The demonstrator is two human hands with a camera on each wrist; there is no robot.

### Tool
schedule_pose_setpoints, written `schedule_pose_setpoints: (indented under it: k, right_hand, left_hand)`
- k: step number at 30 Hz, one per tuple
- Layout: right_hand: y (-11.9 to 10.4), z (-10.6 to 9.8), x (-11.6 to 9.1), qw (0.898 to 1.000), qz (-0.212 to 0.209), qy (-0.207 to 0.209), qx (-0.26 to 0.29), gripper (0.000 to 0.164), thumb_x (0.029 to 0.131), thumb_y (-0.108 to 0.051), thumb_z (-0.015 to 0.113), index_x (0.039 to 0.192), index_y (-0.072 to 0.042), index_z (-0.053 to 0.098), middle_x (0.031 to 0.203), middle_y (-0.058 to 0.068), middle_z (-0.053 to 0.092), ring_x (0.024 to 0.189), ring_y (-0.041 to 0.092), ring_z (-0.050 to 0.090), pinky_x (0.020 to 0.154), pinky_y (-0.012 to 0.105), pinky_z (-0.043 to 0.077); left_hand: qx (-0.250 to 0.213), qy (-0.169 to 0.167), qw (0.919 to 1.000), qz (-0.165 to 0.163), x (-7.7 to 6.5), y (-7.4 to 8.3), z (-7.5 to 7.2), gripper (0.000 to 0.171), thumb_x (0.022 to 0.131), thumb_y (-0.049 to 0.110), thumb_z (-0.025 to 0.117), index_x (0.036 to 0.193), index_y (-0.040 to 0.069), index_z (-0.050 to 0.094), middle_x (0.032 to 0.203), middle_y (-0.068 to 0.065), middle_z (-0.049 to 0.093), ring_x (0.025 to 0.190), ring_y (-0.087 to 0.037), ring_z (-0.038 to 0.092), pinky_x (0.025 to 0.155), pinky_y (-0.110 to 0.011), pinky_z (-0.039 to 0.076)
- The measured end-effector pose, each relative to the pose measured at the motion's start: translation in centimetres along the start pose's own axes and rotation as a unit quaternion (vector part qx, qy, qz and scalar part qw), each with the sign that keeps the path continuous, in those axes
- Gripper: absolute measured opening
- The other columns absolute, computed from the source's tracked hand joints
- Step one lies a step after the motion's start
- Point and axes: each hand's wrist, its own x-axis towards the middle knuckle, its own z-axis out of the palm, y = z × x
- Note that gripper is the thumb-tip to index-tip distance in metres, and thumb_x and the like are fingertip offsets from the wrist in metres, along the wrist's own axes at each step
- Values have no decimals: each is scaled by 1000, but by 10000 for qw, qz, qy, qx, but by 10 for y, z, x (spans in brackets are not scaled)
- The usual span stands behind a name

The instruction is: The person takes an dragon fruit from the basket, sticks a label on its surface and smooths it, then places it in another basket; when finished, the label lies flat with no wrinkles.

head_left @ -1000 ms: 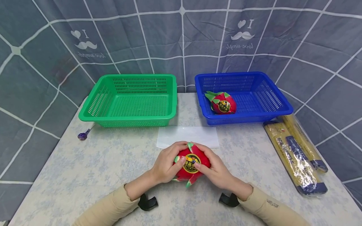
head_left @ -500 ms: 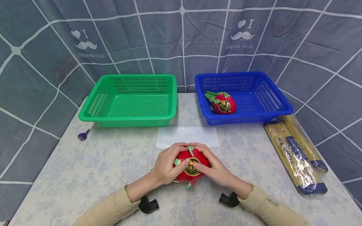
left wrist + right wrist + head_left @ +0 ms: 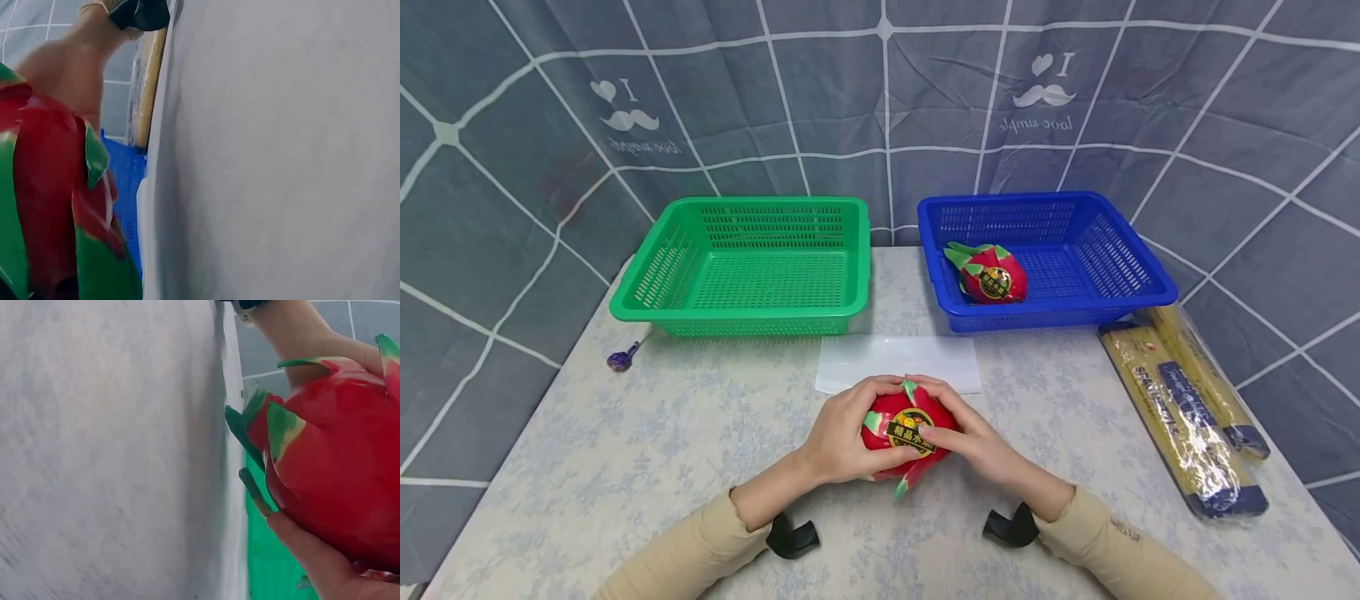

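A red dragon fruit (image 3: pixel 902 417) with green-tipped scales and a round black-and-gold label is held between both hands above the near middle of the table. My left hand (image 3: pixel 842 433) grips its left side, the thumb lying across the lower label. From the right, my right hand (image 3: pixel 981 442) curls round it with the thumb tip on the label. Close up, the fruit's red skin (image 3: pixel 47 187) fills the left of the left wrist view. In the right wrist view the dragon fruit (image 3: pixel 344 456) shows on the right, its underside plain red.
At the back left stands a green basket (image 3: pixel 737 317); a blue basket (image 3: pixel 1075 312) at the back right holds another dragon fruit (image 3: pixel 996 275). A white sheet (image 3: pixel 898 354) lies beyond the hands. Packs of spaghetti (image 3: pixel 1187 425) lie right, a purple lollipop (image 3: pixel 620 360) left.
The dragon fruit has turned a little between the hands, and its label shows more than half a second ago. The left thumb has slid lower across it. Both arms stay nearly in place.
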Motion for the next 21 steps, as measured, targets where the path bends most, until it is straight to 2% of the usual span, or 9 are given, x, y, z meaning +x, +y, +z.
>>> schedule_pose_setpoints:
  k: [2, 4, 9, 12, 15, 18, 21]
  right_hand:
    - [0, -3, 2, 9999, 127, 35, 68, 39, 96, -13, 52, 133, -9, 44, 149, 7, 25, 135, 27, 24, 100, 30, 35]
    - [-1, -7, 3, 9998, 178, -39, 119, 38, 95, -13, 54, 131, -7, 44, 144, 11, 32, 130, 30, 31, 98, 32, 39]
    - [-2, -18, 5, 9987, 226, -439, 123, 40, 90, -11, 63, 127, -3, 48, 127, 18, 47, 112, 34, 49, 83, 39, 51]
    - [-4, -23, 4, 9979, 232, -601, 96, 41, 88, -9, 65, 125, -1, 50, 127, 19, 47, 112, 32, 52, 80, 41, 52]
    - [-8, -31, 0, 9976, 184, -662, 74, 41, 87, -6, 66, 124, 0, 50, 131, 17, 46, 115, 26, 51, 81, 41, 53]
    - [-18, -48, -7, 9975, -91, -705, 39, 39, 86, -2, 66, 122, -2, 52, 137, 13, 45, 118, 21, 49, 81, 38, 53]
    - [-33, -74, -14, 9961, -614, -626, 117, 38, 86, 3, 63, 121, -10, 54, 140, 7, 44, 120, 18, 46, 84, 34, 51]
  left_hand:
    - [-10, -210, 9997, -106, 2, 0, -1, 61, 81, 55, 64, 118, 9, 51, 120, -5, 59, 88, -10, 62, 65, -16, 50]
    - [-83, -388, 9991, -147, 3, 0, -2, 54, 83, 47, 65, 119, 10, 50, 121, -3, 58, 89, -8, 61, 66, -16, 50]
    - [-296, -696, 9971, -14, 2, 0, -4, 39, 89, 32, 56, 121, 10, 50, 124, -3, 57, 94, -10, 60, 70, -19, 50]
    - [-484, -822, 9954, -9, 2, -1, -4, 39, 90, 32, 55, 123, 11, 50, 124, -3, 57, 95, -10, 60, 71, -20, 51]
    - [-931, -902, 9915, -130, 3, -4, -7, 44, 92, 32, 56, 129, 10, 47, 128, -6, 55, 101, -14, 60, 78, -26, 52]
    - [-1455, -655, 9869, -257, 7, -10, -14, 43, 96, 28, 53, 131, 5, 45, 132, -12, 52, 110, -21, 57, 90, -35, 48]
    - [-1648, 122, 9854, -406, 19, -7, -24, 31, 97, 11, 49, 124, -4, 49, 129, -19, 52, 115, -30, 53, 95, -43, 42]
